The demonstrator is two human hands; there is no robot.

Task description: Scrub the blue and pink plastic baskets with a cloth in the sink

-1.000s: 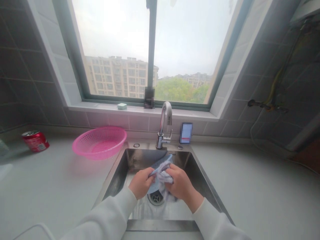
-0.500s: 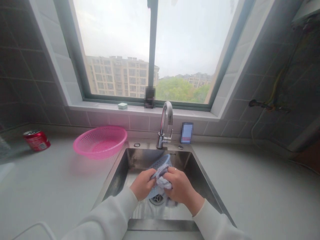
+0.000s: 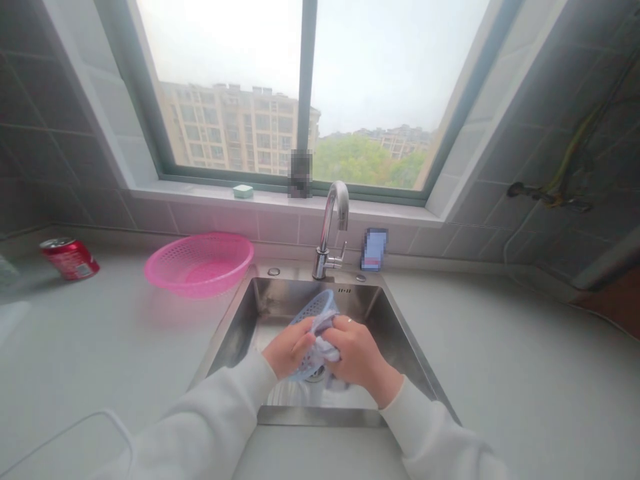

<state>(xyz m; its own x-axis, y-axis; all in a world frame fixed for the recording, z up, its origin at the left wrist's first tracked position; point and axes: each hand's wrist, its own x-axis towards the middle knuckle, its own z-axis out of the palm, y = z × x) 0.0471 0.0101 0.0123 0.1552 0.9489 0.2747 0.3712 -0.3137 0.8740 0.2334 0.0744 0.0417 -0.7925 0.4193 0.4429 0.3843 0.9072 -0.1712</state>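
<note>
Over the sink, my left hand [image 3: 290, 347] is closed on the near side of a light blue perforated plastic basket [image 3: 315, 308], which is tipped up on its side. My right hand [image 3: 359, 352] grips a bunched, pale greyish cloth [image 3: 325, 327] and presses it against the basket's rim. Part of the cloth hangs below the right fingers. Both hands nearly meet at the cloth, so the fingertips and much of the basket are hidden. Beneath the basket, the drain [image 3: 316, 375] shows in part.
The steel sink [image 3: 235, 343] is set into a pale counter [image 3: 505, 360], with a chrome faucet [image 3: 327, 230] behind. A pink basket [image 3: 200, 263] and a red can [image 3: 70, 259] stand at left. A phone [image 3: 374, 250] leans on the back wall; a small green block [image 3: 243, 191] rests on the sill.
The view has tipped slightly downward, so the scene sits higher. The blue basket has turned a little and shifted left in the hands. Both hands keep their hold.
</note>
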